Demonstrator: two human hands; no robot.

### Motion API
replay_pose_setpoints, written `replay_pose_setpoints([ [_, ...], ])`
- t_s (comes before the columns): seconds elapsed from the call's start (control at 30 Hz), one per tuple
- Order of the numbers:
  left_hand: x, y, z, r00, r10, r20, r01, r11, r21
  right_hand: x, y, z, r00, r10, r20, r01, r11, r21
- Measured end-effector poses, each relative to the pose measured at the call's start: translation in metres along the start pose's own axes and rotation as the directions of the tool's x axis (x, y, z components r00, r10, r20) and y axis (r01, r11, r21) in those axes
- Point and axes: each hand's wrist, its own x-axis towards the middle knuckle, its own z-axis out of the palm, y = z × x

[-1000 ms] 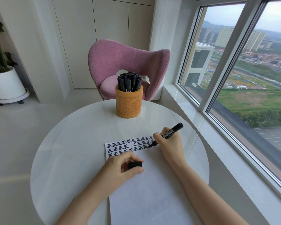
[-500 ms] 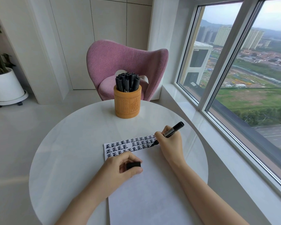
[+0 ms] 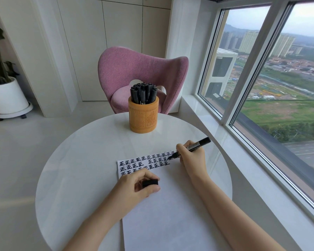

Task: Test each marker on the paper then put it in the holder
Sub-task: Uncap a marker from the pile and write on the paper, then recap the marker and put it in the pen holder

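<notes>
A white sheet of paper (image 3: 170, 214) lies on the round white table (image 3: 80, 169), its top edge filled with rows of black test marks. My right hand (image 3: 192, 158) grips a black marker (image 3: 198, 143) with its tip touching the paper at the right end of the marks. My left hand (image 3: 136, 185) rests on the sheet and pinches the marker's black cap (image 3: 150, 183). An orange carved holder (image 3: 143, 116) stands at the far side of the table, packed with several black markers (image 3: 143, 93).
A pink upholstered chair (image 3: 141, 69) stands behind the table. A large window (image 3: 279, 78) and its sill run along the right. A white plant pot (image 3: 6, 96) on a wheeled base sits on the floor at the far left.
The marker tip has shifted slightly along the right end of the rows of marks. My left hand has stayed put on the paper with the cap.
</notes>
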Motion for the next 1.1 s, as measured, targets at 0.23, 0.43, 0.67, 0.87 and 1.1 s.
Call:
replay_pose_setpoints([
  [0.23, 0.004, 0.007, -0.005, 0.992, 0.089, -0.092, -0.083, 0.994, 0.068, 0.002, -0.013, -0.008, 0.99, 0.086, 0.109, -0.105, 0.977, 0.183],
  [0.43, 0.009, 0.02, -0.008, 0.971, 0.056, -0.232, -0.08, 0.992, -0.098, -0.017, -0.029, -0.012, 0.971, 0.064, 0.232, -0.129, 0.952, 0.277],
  [0.67, 0.006, 0.027, 0.0, 0.954, 0.004, -0.301, -0.051, 0.988, -0.149, -0.039, -0.041, 0.0, 0.962, 0.009, 0.272, -0.096, 0.946, 0.308],
  [0.87, 0.003, 0.034, 0.003, 0.956, 0.001, -0.293, -0.052, 0.985, -0.166, -0.052, -0.042, 0.011, 0.959, 0.005, 0.282, -0.075, 0.968, 0.238],
  [1.1, -0.003, 0.038, 0.01, 0.915, 0.092, -0.394, -0.127, 0.99, -0.065, -0.059, -0.043, 0.025, 0.972, 0.039, 0.23, -0.099, 0.963, 0.251],
])
